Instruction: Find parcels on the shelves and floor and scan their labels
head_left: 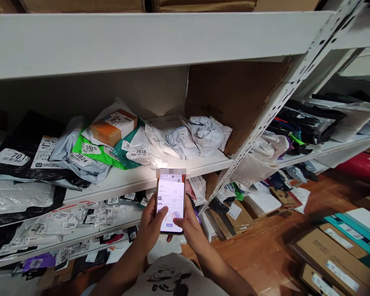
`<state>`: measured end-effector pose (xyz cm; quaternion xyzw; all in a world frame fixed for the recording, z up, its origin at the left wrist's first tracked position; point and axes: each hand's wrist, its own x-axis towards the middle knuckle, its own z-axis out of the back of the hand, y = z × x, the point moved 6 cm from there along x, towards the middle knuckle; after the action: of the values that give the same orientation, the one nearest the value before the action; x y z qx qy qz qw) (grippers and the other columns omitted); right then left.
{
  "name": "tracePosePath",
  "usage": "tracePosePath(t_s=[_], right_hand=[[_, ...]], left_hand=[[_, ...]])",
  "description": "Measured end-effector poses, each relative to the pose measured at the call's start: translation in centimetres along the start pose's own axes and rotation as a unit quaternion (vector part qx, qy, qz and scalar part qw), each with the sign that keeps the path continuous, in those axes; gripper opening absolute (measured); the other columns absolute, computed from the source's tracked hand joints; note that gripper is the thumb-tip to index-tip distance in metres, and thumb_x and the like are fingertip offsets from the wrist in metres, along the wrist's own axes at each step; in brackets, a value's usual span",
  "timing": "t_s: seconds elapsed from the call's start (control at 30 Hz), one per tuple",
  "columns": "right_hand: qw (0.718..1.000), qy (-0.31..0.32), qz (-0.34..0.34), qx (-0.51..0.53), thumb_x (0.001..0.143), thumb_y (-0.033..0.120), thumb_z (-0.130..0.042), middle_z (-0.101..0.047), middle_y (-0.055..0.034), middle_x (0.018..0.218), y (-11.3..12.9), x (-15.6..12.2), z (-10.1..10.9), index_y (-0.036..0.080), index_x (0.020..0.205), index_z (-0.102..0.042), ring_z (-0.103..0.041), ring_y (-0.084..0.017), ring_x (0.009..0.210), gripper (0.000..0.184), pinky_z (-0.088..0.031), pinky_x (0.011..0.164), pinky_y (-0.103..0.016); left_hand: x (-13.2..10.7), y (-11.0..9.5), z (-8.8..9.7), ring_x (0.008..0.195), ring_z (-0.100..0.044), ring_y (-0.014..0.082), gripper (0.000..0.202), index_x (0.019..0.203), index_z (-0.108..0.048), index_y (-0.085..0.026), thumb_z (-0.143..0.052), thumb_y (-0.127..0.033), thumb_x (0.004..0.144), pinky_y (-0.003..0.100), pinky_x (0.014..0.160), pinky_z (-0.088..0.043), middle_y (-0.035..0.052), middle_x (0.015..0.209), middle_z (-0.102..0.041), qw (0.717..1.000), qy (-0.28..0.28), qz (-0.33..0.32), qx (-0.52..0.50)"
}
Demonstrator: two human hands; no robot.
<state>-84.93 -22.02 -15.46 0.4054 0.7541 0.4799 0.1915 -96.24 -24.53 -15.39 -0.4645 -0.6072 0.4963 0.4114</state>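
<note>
A smartphone (170,200) with a lit screen is upright in front of the shelves, held in both hands. My left hand (150,225) wraps its left edge, thumb resting on the screen. My right hand (189,228) grips the right edge, its thumb touching the lower part of the screen. Just behind the phone, the white shelf (123,181) carries numbered parcels: a grey bag labelled 3038 (141,153), a green bag labelled 3025 (94,151), and a small orange box (112,127).
A lower shelf (80,234) holds several small labelled bags. Cardboard boxes (336,255) sit on the wooden floor at right. A second rack (327,144) at right holds more bagged parcels. A large cardboard sheet (234,98) leans behind the shelf.
</note>
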Motion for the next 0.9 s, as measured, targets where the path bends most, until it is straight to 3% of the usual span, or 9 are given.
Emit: tracePosePath(t_s=[0.27,0.43,0.67,0.9], right_hand=[[1.0,0.004,0.013,0.005,0.076,0.019,-0.058,-0.064,-0.0027,0.107,-0.2,0.1,0.2,0.035,0.138,-0.03,-0.064,-0.018,0.063,0.07,-0.055,0.044,-0.03],[1.0,0.002,0.009,0.007,0.077,0.018,-0.058,-0.065,-0.0025,0.108,-0.5,0.3,0.3,0.035,0.139,-0.03,-0.066,-0.018,0.064,0.07,-0.054,0.044,-0.029],[1.0,-0.001,0.015,0.009,0.078,0.019,-0.06,-0.065,-0.0027,0.108,-0.9,0.5,0.5,0.035,0.138,-0.031,-0.068,-0.018,0.066,0.069,-0.055,0.044,-0.027],[1.0,-0.007,0.007,0.011,0.076,0.018,-0.06,-0.067,-0.0032,0.106,-0.4,0.5,0.4,0.032,0.139,-0.029,-0.066,-0.017,0.064,0.072,-0.055,0.043,-0.028]], left_hand=[[0.6,0.3,0.2,0.069,-0.064,0.0187,0.046,0.116,-0.065,-0.019,-0.06,-0.033,0.073,0.027,0.053,-0.053,0.0057,0.103,-0.071,0.995,-0.016,-0.005,-0.093],[0.1,0.2,0.0,0.056,-0.058,0.0143,0.05,0.126,-0.057,-0.021,-0.065,-0.039,0.08,0.023,0.043,-0.049,0.0036,0.089,-0.07,1.0,0.024,-0.008,-0.018],[0.2,-0.6,0.0,0.066,-0.062,0.0164,0.046,0.121,-0.06,-0.02,-0.07,-0.04,0.081,0.024,0.053,-0.052,0.0058,0.094,-0.07,0.998,-0.005,-0.037,0.049],[0.8,0.2,0.0,0.069,-0.065,0.0183,0.046,0.119,-0.063,-0.019,-0.054,-0.03,0.076,0.025,0.053,-0.053,0.0055,0.1,-0.072,0.996,-0.012,0.001,-0.092]])
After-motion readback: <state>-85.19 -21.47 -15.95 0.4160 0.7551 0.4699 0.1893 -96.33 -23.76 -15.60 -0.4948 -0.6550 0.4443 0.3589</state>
